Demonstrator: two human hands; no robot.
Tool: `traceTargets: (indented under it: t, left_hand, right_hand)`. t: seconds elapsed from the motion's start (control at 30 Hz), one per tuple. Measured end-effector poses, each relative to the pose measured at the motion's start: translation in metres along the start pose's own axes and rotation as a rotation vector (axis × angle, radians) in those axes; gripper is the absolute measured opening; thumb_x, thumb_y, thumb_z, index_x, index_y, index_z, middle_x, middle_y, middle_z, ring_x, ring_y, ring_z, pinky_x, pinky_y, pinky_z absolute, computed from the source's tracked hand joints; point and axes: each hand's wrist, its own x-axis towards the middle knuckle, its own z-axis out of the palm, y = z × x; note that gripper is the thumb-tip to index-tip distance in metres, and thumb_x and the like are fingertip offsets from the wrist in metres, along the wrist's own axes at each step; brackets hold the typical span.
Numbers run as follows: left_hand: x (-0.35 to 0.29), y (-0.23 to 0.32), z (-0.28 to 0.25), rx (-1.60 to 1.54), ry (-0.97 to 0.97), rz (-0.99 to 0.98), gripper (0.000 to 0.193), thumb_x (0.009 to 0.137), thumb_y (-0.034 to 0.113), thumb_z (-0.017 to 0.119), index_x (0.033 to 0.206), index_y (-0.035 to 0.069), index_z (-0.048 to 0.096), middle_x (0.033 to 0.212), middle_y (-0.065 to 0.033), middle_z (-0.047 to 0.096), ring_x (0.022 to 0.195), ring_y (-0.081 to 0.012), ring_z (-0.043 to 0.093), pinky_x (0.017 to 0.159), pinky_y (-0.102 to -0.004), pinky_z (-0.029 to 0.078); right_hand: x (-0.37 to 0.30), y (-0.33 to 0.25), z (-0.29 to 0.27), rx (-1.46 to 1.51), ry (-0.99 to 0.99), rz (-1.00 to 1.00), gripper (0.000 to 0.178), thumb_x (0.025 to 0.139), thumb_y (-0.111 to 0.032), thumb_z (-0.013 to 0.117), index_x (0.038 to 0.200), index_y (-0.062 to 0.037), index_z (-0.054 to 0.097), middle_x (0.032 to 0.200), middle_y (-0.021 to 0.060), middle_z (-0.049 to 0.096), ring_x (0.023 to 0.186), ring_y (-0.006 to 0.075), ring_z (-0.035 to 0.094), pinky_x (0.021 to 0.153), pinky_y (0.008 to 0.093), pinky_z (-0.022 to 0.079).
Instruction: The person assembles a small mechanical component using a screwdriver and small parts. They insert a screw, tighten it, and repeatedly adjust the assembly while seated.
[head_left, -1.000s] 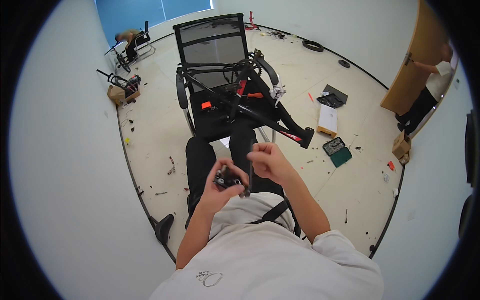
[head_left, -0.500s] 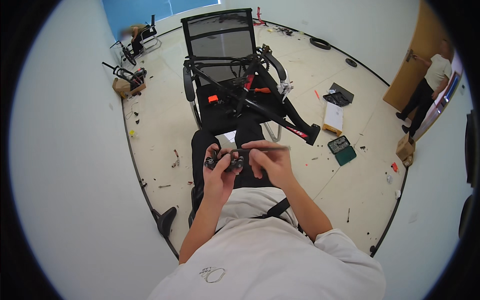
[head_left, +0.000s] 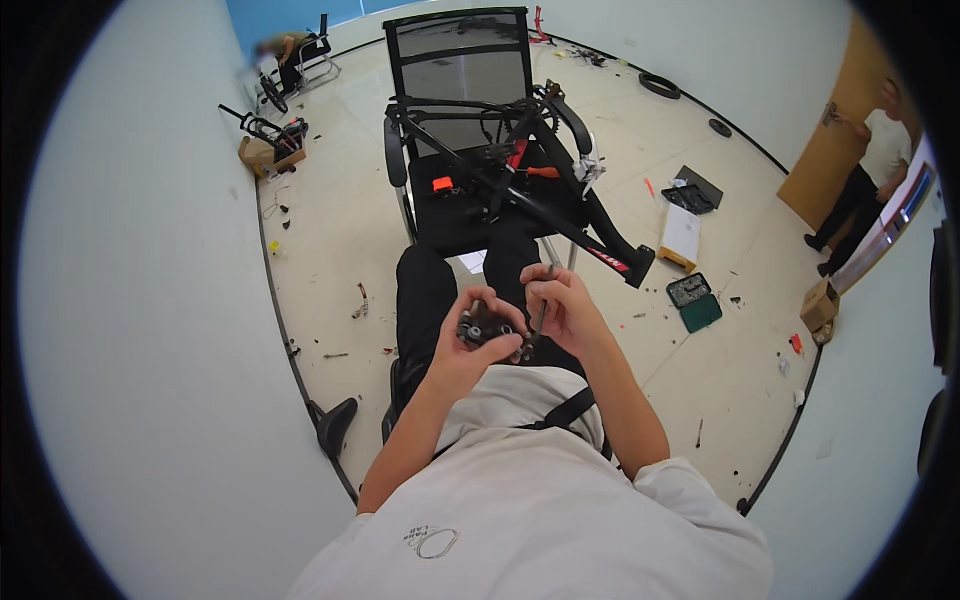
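Note:
My left hand (head_left: 462, 355) is closed around a small black bicycle part with round bolt ends (head_left: 490, 328), held over my lap. Its fingers hide some of the part, so its exact kind is unclear. Beside it, my right hand (head_left: 572, 318) pinches a thin dark hex key (head_left: 543, 315), now roughly upright with its lower end close to the part. Whether the two touch cannot be made out. Beyond my knees, a black bicycle frame (head_left: 550, 215) lies across a black mesh-backed chair (head_left: 460, 75). On the seat are a small orange object (head_left: 442, 184) and an orange-handled tool (head_left: 542, 172).
A green case of small parts (head_left: 700, 312) lies open on the right floor, near a white box (head_left: 680, 238). A bicycle saddle (head_left: 338, 425) rests by the left wall. One person (head_left: 885, 150) stands at the door; another (head_left: 290, 50) sits far left.
The hex key has swung from nearly level to roughly upright in my right hand. My left hand has turned the black part and shifted right. The whole view has also shifted slightly.

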Motion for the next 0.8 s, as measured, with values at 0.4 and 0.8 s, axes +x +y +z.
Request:
traceTargets:
  t: [0.4,0.8]
  left_hand:
    - [0.009,-0.013,-0.013,-0.186,0.435,0.08,0.03,0.088,-0.006,0.059,0.108,0.008,0.041,0.1,-0.0083,0.057,0.087,-0.0154,0.058,0.072,-0.0308,0.051]
    - [0.004,0.01,-0.01,-0.171,0.1,0.028,0.034,0.083,-0.007,0.06,0.106,0.01,0.04,0.098,-0.0118,0.061,0.083,-0.0172,0.06,0.066,-0.0306,0.051]
  right_hand:
    - [-0.032,-0.01,0.052,-1.052,-0.028,-0.687,0.01,0.088,-0.002,0.063,0.095,0.0022,0.068,0.072,0.0065,0.062,0.053,0.0116,0.058,0.047,0.0226,0.044]
    - [0.013,-0.007,-0.003,0.299,-0.118,0.066,0.012,0.089,-0.007,0.061,0.078,-0.0022,0.057,0.058,0.0012,0.053,0.042,0.0077,0.047,0.039,0.0208,0.033]
